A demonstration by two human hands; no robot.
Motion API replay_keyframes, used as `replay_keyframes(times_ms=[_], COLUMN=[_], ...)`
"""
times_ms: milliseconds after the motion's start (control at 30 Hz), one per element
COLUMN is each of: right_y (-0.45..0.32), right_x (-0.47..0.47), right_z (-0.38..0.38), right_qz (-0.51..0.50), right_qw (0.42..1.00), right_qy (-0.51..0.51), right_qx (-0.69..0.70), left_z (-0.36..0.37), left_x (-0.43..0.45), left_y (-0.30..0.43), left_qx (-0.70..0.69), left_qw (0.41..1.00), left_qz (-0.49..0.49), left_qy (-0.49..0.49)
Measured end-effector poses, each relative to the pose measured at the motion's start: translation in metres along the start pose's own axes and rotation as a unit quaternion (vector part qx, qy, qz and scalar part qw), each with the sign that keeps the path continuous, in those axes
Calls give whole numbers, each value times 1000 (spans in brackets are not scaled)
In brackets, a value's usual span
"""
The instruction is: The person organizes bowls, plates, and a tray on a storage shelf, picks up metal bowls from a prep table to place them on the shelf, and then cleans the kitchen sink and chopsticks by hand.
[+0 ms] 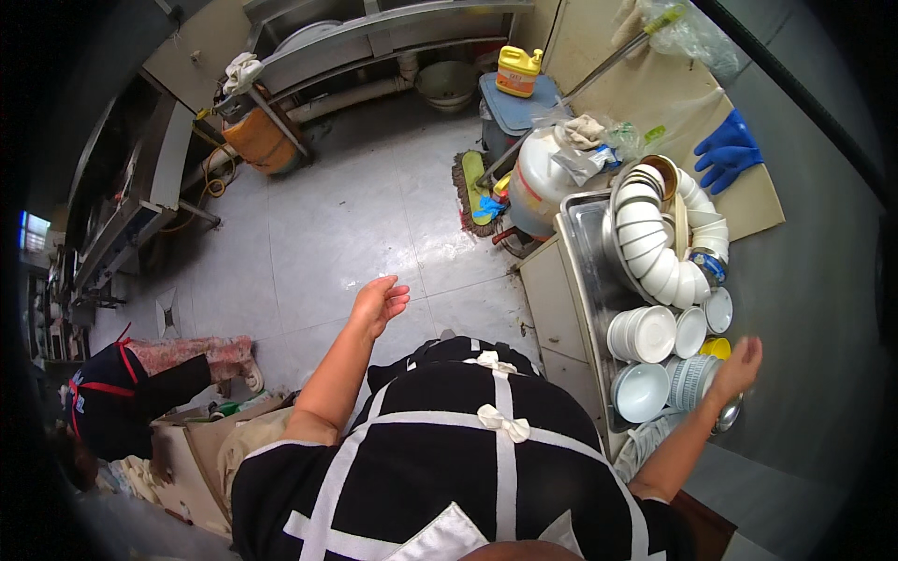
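Observation:
My left hand (379,303) hangs in the air over the tiled floor, holding nothing, its fingers loosely curled and apart. Out to the right, my right hand (735,368) is over the back edge of a metal tray (586,231), with nothing visible in it. Beside its wrist lies a stack of patterned bowls (691,382). A pale bowl (640,393) and a stack of white dishes (642,334) are nearby. Whether the right hand touches any dish is unclear. Farther along the tray, a large round basin (617,245) holds white bowls (645,235) nested in a curved row.
A white gas cylinder (537,182), a green mop (477,186) and a lidded blue bin (515,105) with a yellow jug (518,73) stand ahead right. An orange cylinder (259,140) stands ahead left. At left, another person (119,393) bends near a cardboard box (189,456).

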State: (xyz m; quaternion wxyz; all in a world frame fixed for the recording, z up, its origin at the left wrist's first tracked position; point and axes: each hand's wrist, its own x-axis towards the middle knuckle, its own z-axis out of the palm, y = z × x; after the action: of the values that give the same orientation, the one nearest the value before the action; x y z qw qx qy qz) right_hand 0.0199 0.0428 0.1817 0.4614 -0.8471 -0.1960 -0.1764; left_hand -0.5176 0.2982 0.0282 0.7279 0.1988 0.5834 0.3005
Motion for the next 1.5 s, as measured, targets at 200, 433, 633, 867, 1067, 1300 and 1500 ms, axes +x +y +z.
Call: replay_keyframes(times_ms=[200,433,633,867,1067,1300,1500], right_y=[-139,-208,-235,-334,-456,-580,-628], right_x=[-68,-106,-110,-135,-200,-289,-305], right_z=[106,202,318,488,614,712,783], right_qz=[-321,-355,-359,-357,-417,-466,-403], right_qw=[940,903,888,846,755,674,708], right_qy=[-105,-241,-287,-387,-484,-548,-578], right_qx=[-53,-22,-2,88,147,170,46], left_z=[-47,-83,-93,-127,-149,-203,-233], left_x=[18,62,114,169,211,290,385], left_y=[25,50,122,219,287,362,489], left_qx=[-43,-111,-116,-99,-116,-84,-37], left_qw=[999,993,988,974,952,934,944], left_qz=[7,12,45,58,121,137,201], left_qy=[21,44,90,197,255,318,259])
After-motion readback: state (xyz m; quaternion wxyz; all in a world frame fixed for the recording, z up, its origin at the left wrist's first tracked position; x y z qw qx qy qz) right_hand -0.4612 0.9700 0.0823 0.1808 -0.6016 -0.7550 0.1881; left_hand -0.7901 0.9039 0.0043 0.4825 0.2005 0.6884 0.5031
